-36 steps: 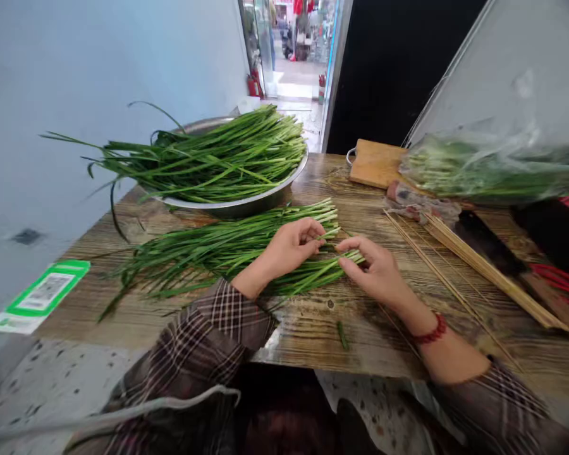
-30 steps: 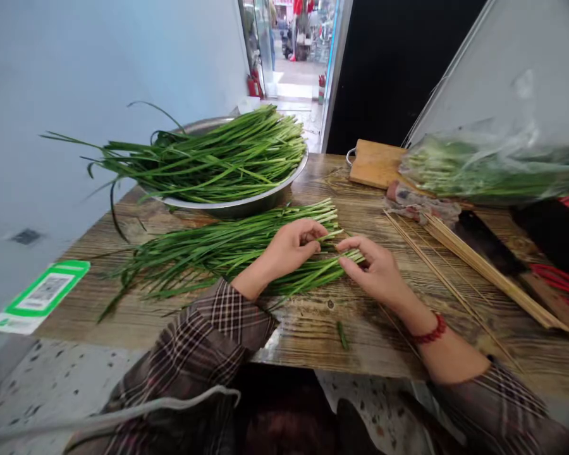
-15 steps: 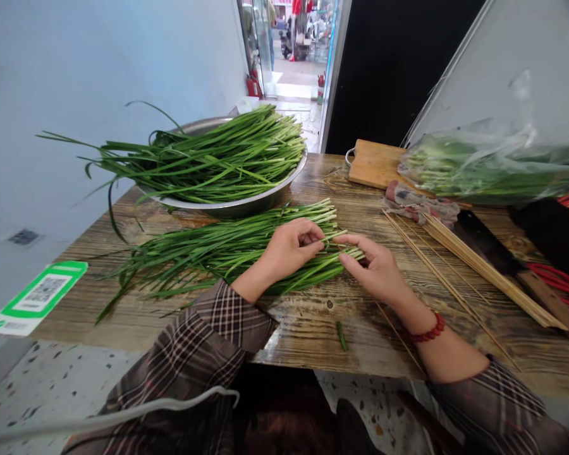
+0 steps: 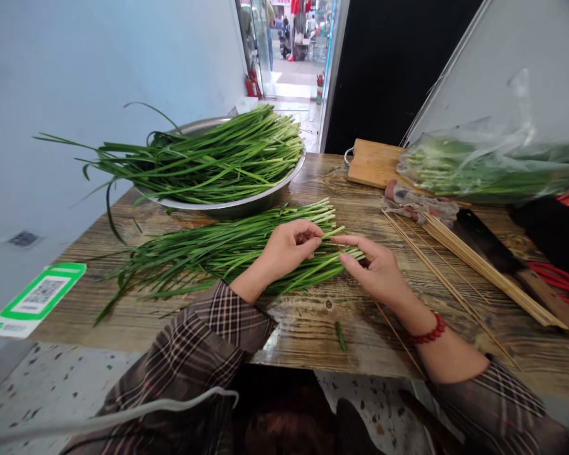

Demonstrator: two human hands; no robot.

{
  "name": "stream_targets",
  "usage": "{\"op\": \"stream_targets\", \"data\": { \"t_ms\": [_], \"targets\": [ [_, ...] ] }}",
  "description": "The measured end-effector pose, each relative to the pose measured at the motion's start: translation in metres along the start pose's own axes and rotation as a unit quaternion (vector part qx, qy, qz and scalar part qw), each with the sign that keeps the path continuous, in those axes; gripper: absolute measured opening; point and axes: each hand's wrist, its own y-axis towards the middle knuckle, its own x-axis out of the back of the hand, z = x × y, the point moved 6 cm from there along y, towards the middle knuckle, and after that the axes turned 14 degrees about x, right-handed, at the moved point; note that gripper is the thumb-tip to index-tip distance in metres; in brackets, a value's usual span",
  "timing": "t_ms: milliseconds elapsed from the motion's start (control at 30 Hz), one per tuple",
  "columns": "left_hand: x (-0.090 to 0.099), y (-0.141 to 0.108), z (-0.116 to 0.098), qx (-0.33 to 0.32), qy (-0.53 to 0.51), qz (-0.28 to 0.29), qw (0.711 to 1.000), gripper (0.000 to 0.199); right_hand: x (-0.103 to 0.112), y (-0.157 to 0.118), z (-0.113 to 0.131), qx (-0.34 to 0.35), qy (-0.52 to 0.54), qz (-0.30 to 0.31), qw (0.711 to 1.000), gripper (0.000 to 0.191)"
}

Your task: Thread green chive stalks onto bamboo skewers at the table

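Observation:
A loose bunch of garlic chives [image 4: 189,256] lies across the wooden table, pale stem ends to the right. My left hand [image 4: 291,249] is closed in a pinch on a chive stalk [image 4: 334,232] above the bunch, near the stem ends. Beside it, my right hand [image 4: 377,268] has forefinger and thumb around the upper end of a thin bamboo skewer [image 4: 401,341]. That skewer slants under the hand toward the table's front edge; its tip is hard to make out among the stems. A short cut chive piece [image 4: 341,336] lies in front.
A metal basin [image 4: 265,199] heaped with chives stands behind the bunch. To the right are a bundle of skewers [image 4: 493,268], a cleaver [image 4: 488,243], red-handled scissors [image 4: 557,281], a cutting board [image 4: 372,164] and a bagged bunch of greens [image 4: 493,164]. A QR card [image 4: 42,297] lies left.
Both hands stay almost in place. The chive stalk in my left hand has shifted very slightly; the view has moved a little.

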Motion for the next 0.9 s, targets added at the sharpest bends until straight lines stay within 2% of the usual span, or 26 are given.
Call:
{"op": "stream_targets", "data": {
  "t_ms": [167,400,667,900],
  "targets": [
    [-0.002,-0.002,-0.003,0.001,-0.001,0.006,1.0,0.01,-0.001,0.0,-0.002,0.001,-0.001,-0.002,1.0,0.028],
    [-0.001,-0.004,-0.006,-0.028,0.013,0.013,0.999,0.012,0.0,0.0,-0.001,0.002,0.007,-0.003,1.0,0.027],
    [0.001,-0.005,-0.009,-0.085,0.07,-0.011,0.994,0.011,-0.001,-0.001,-0.003,-0.004,0.009,-0.007,1.0,0.027],
    [0.0,-0.007,-0.012,-0.108,0.106,-0.018,0.988,0.012,-0.002,-0.002,-0.007,-0.019,0.023,-0.004,1.0,0.025]
  ]
}}
